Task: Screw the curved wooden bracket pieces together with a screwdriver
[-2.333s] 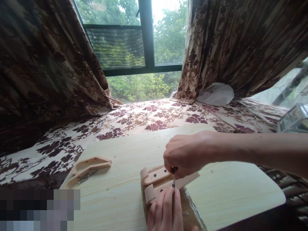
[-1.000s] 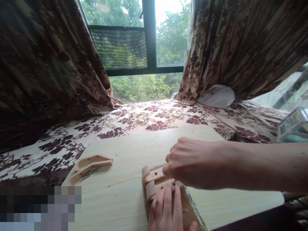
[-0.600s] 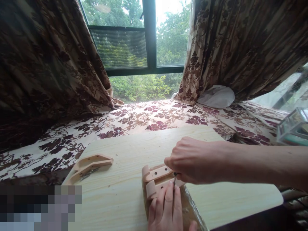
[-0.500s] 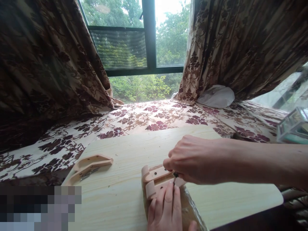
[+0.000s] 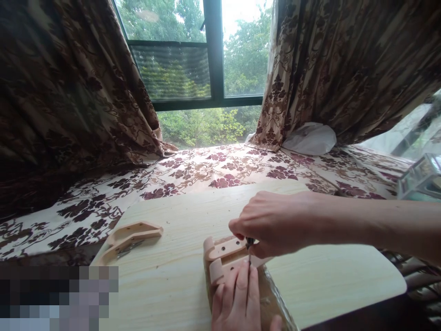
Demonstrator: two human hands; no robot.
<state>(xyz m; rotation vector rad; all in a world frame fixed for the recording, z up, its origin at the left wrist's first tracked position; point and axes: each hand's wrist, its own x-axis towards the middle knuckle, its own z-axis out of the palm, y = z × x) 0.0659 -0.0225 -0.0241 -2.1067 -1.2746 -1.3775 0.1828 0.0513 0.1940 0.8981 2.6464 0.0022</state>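
Note:
My right hand (image 5: 268,223) is closed around the dark handle of a screwdriver (image 5: 250,242), held upright. Its thin shaft runs down between the fingertips of my left hand (image 5: 237,294). That hand lies with fingers stretched out over the nearer of two pale wooden pieces (image 5: 217,271) with rounded ends, pressing it from above. Behind it, the farther wooden piece (image 5: 223,248) has dark holes or screw heads along its top. Both rest on a brown, tape-wrapped block (image 5: 272,299). What the screwdriver's tip meets is partly hidden by my fingers.
On the left of the pale wooden board (image 5: 165,271) lie two angled wooden pieces (image 5: 144,230) beside several small metal screws (image 5: 127,249). Beyond the board is a floral cloth (image 5: 206,170). A clear box (image 5: 422,177) stands at the far right, and a white bag (image 5: 310,138) sits by the curtain.
My right hand has turned and shifted slightly left and up, showing more of the screwdriver handle. My left hand stays on the wooden piece.

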